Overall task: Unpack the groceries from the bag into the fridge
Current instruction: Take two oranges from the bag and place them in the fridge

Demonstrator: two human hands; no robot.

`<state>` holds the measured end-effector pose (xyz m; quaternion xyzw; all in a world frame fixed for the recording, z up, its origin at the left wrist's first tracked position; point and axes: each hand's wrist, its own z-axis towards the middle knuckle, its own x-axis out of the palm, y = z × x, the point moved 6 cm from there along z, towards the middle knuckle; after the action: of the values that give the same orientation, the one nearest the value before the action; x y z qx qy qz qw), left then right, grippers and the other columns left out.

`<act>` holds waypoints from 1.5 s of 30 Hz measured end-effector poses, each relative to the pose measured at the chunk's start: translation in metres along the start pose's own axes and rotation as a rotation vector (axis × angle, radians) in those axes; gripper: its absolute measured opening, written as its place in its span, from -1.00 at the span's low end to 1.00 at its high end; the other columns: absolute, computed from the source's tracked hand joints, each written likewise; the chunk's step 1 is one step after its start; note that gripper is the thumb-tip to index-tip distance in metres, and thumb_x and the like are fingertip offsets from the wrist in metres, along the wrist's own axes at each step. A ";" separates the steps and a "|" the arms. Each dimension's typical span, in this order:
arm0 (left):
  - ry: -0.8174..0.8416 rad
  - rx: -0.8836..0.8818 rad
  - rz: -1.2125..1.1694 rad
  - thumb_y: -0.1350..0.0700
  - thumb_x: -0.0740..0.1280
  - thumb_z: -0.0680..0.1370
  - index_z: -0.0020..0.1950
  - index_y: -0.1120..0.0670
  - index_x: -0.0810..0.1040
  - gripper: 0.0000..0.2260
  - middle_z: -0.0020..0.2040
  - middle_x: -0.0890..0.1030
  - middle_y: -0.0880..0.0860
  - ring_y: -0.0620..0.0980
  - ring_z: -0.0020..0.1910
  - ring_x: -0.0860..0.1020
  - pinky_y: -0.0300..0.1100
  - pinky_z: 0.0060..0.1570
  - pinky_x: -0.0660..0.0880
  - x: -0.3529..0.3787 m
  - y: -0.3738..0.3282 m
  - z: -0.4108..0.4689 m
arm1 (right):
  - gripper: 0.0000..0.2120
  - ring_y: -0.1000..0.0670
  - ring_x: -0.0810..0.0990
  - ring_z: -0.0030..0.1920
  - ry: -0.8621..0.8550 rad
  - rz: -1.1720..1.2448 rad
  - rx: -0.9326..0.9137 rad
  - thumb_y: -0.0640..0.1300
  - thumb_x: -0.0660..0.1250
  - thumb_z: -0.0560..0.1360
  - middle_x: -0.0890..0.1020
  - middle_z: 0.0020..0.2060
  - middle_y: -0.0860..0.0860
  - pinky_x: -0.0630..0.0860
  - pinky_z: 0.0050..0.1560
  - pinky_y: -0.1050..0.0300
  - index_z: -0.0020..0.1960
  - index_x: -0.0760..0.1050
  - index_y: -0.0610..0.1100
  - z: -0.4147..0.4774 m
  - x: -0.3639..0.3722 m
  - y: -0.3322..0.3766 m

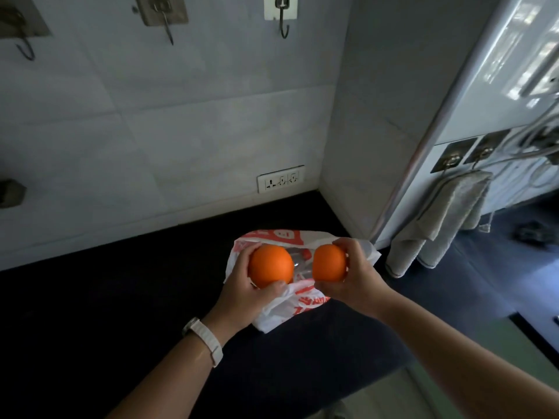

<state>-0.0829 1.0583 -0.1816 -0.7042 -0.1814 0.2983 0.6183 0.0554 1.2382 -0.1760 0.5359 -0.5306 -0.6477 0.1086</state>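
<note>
A white plastic bag [273, 313] with orange print lies open on the dark countertop [121, 297]. Just above it my left hand [242, 288] grips a large orange [270, 265], fingers curled round its left side and underside. My right hand [355, 276] grips a second, slightly smaller orange [329, 263] from the right. The two oranges sit side by side with a small gap. Between them, inside the bag, something clear with a red part [299, 261] shows. The white fridge [499, 86] stands at the right, its door closed.
A tiled wall with metal hooks [282, 16] and a socket plate [280, 178] backs the counter. A grey towel [444, 219] hangs on the fridge side below two hooks. The counter's front edge runs under my forearms, with floor at the lower right.
</note>
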 end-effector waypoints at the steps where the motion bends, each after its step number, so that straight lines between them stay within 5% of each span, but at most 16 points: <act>1: 0.005 -0.003 -0.007 -0.13 0.51 0.25 0.32 -0.28 0.30 -0.31 0.26 0.41 -0.20 -0.30 0.09 0.53 -0.28 -0.05 0.54 -0.003 0.000 -0.002 | -0.21 -0.02 0.49 0.10 0.003 0.020 -0.001 -0.06 0.61 0.30 0.34 0.16 0.07 0.55 -0.18 0.20 0.28 0.14 0.19 -0.004 0.004 0.003; 5: 0.006 0.011 -0.007 -0.10 0.53 0.26 0.30 -0.26 0.30 -0.32 0.23 0.43 -0.21 -0.31 0.08 0.53 -0.34 -0.10 0.52 -0.019 -0.004 -0.011 | -0.24 0.04 0.49 0.09 -0.005 0.123 -0.014 -0.10 0.60 0.31 0.33 0.11 0.24 0.57 -0.23 0.25 0.26 0.18 0.25 -0.015 0.018 0.017; 10: 0.009 0.055 -0.007 0.17 0.53 0.41 0.27 -0.25 0.32 -0.40 0.21 0.44 -0.22 -0.34 0.11 0.50 -0.43 -0.08 0.50 -0.032 -0.008 -0.020 | -0.34 -0.02 0.55 0.11 0.000 0.290 -0.001 -0.10 0.61 0.30 0.45 0.15 0.11 0.66 -0.10 0.04 0.22 0.33 0.22 -0.021 0.034 0.028; 16: 0.052 0.025 0.023 0.00 0.52 0.36 0.36 -0.24 0.27 -0.33 0.29 0.39 -0.19 -0.33 0.13 0.48 -0.41 -0.11 0.51 -0.045 -0.008 -0.025 | -0.30 -0.04 0.53 0.09 0.041 0.314 0.010 -0.14 0.59 0.33 0.40 0.17 0.09 0.63 -0.14 0.08 0.25 0.25 0.21 -0.022 0.040 0.047; 25: 0.085 0.031 0.068 0.00 0.51 0.37 0.41 -0.26 0.18 -0.26 0.31 0.31 -0.24 -0.28 0.17 0.47 -0.31 -0.04 0.52 -0.038 -0.014 -0.031 | -0.24 0.00 0.53 0.08 0.144 0.285 -0.067 -0.16 0.58 0.33 0.38 0.14 0.21 0.65 -0.05 0.02 0.36 0.23 0.17 -0.027 0.041 0.062; 29: 0.004 0.018 0.068 0.16 0.53 0.41 0.35 -0.17 0.21 -0.32 0.23 0.34 -0.21 -0.38 0.09 0.47 -0.43 -0.13 0.50 -0.027 -0.024 -0.037 | -0.28 0.01 0.51 0.09 0.167 0.280 -0.084 -0.13 0.58 0.34 0.38 0.14 0.21 0.63 0.00 -0.03 0.33 0.25 0.17 -0.024 0.035 0.058; 38: -0.227 -0.015 0.053 0.14 0.57 0.37 0.32 -0.21 0.28 -0.33 0.25 0.41 -0.17 -0.27 0.11 0.52 -0.31 -0.09 0.55 0.015 -0.042 -0.048 | -0.30 -0.01 0.62 0.04 0.244 0.380 -0.176 -0.10 0.60 0.31 0.49 0.12 0.12 0.67 -0.08 -0.07 0.29 0.31 0.20 -0.016 0.001 0.036; 42: -0.309 -0.052 0.070 0.08 0.58 0.36 0.34 -0.24 0.27 -0.30 0.28 0.41 -0.12 -0.12 0.15 0.55 -0.19 -0.05 0.59 0.049 -0.051 -0.054 | -0.30 0.11 0.60 0.06 0.300 0.415 -0.226 -0.08 0.60 0.31 0.48 0.13 0.16 0.65 -0.08 0.05 0.30 0.30 0.18 -0.018 -0.025 0.018; 45: -0.386 -0.087 0.051 0.11 0.58 0.35 0.28 -0.20 0.31 -0.36 0.23 0.46 -0.08 -0.18 0.07 0.58 -0.28 -0.13 0.57 0.072 -0.065 -0.063 | -0.34 0.20 0.59 0.01 0.377 0.443 -0.256 -0.15 0.59 0.34 0.48 0.12 0.14 0.62 -0.16 0.19 0.27 0.31 0.16 -0.021 -0.039 0.010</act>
<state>0.0198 1.0662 -0.1286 -0.6645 -0.2912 0.4353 0.5332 0.0836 1.2500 -0.1431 0.5000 -0.5191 -0.5591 0.4098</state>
